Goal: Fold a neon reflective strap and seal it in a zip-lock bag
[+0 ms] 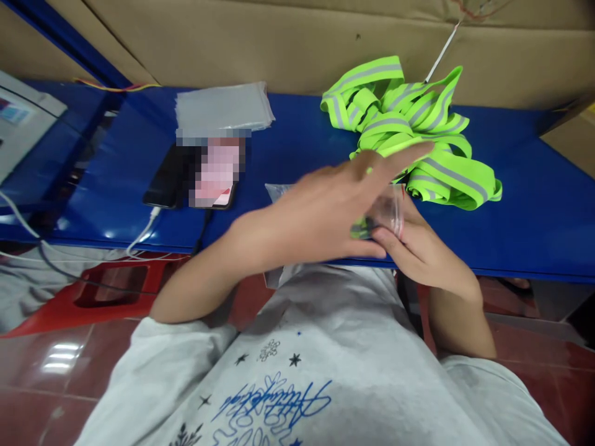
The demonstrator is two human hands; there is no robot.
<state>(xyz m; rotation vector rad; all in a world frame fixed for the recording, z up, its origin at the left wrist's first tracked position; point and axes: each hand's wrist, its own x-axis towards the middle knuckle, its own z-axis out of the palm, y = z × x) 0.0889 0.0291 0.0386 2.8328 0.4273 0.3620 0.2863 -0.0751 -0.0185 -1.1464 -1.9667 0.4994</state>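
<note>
My left hand (320,210) reaches across in front of me, slightly blurred, its fingers apart and pointing right over a clear plastic bag. My right hand (413,248) pinches the bag (393,207) near its red-edged end. Some neon green material shows inside the bag, between my hands; the rest of it is hidden behind my left hand. Just beyond my hands lies a loose pile of neon green straps (418,124) with grey stripes. Whether my left hand touches the bag cannot be made out.
On the blue table (288,148), a stack of clear bags (223,108) lies behind two phones, one dark (165,179) and one with a lit screen (216,170), both with cables. A white machine (28,124) stands far left. Brown cardboard (260,43) lines the back.
</note>
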